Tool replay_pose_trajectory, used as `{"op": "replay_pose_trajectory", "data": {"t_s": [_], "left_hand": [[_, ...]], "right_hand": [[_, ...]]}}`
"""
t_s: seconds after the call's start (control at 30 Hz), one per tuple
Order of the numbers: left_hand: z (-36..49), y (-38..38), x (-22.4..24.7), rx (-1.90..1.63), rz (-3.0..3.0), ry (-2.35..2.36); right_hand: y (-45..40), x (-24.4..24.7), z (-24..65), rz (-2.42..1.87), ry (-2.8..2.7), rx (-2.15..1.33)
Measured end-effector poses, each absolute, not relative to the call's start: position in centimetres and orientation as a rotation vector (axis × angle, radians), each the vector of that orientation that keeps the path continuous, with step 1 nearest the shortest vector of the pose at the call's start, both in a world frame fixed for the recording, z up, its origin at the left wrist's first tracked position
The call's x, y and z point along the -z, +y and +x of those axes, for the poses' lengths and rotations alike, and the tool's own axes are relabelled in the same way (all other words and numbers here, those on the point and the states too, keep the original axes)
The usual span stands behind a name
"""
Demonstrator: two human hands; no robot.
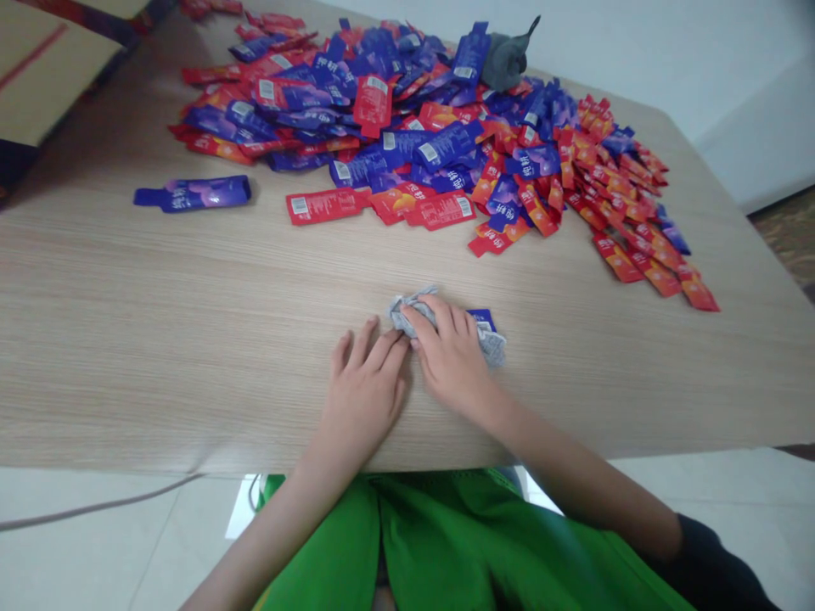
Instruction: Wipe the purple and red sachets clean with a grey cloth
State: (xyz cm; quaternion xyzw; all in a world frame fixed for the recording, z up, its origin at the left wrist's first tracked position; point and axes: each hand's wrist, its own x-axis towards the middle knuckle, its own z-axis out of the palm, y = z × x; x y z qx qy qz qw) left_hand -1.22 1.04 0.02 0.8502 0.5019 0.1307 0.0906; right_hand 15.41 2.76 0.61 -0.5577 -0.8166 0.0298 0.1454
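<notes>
Gray cloth lies bunched on the tabletop, near the person's edge. The left hand rests palm down, its fingers slightly apart; the right hand arches over the cloth, grip closed on it, and a blue sachet shows beside.

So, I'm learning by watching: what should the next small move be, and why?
Perhaps lift the right hand and cloth off the packet: only a blue part shows past them, and the left hand, fingers spread close by, could steady it.
</notes>
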Motion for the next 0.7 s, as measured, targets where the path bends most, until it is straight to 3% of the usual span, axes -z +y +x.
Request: {"op": "replay_pose_trajectory", "data": {"t_s": [0.7], "left_hand": [[-1.1, 0.9, 0.1, -0.367, 2.493, 1.497]], "right_hand": [[2.7, 1.0, 20.2, -1.882, -2.041, 0.11]]}}
